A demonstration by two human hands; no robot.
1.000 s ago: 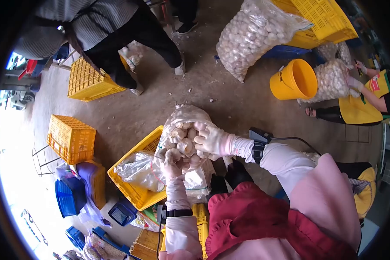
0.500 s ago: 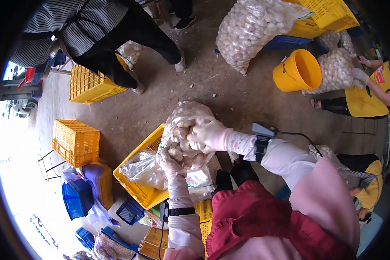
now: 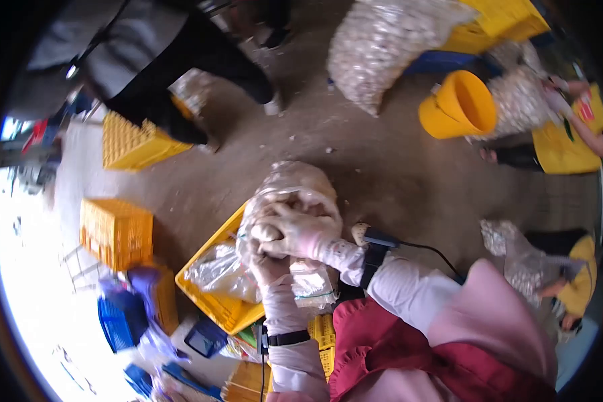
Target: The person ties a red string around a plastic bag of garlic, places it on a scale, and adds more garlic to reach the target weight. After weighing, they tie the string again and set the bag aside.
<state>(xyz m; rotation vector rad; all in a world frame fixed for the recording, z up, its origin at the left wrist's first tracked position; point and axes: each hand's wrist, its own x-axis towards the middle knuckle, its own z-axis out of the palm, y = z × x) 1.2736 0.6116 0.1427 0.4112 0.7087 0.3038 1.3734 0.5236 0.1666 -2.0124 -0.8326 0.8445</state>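
Note:
A clear plastic bag [image 3: 295,177] stands on the floor in front of me, its mouth turned toward me, with pale round bulbs that look like garlic inside. My left hand [image 3: 268,266], gloved in white, is closed on the bag's near left rim. Gloved too, my right hand [image 3: 298,231] reaches across the bag's mouth. Its thumb and fingers curve around one garlic bulb [image 3: 266,232] close above my left hand. More bulbs behind the right hand are partly hidden by it and blurred.
A yellow crate [image 3: 231,318] holding crumpled clear plastic sits left of the bag. Other yellow crates [image 3: 117,228] and a blue basket [image 3: 120,321] stand further left. A yellow bucket [image 3: 442,114] and a big full bag [image 3: 375,53] are at upper right. Other people work around me.
My right hand has moved left and toward me, from the bag's right side to beside my left hand, with a bulb now in its fingers. The view has shifted slightly.

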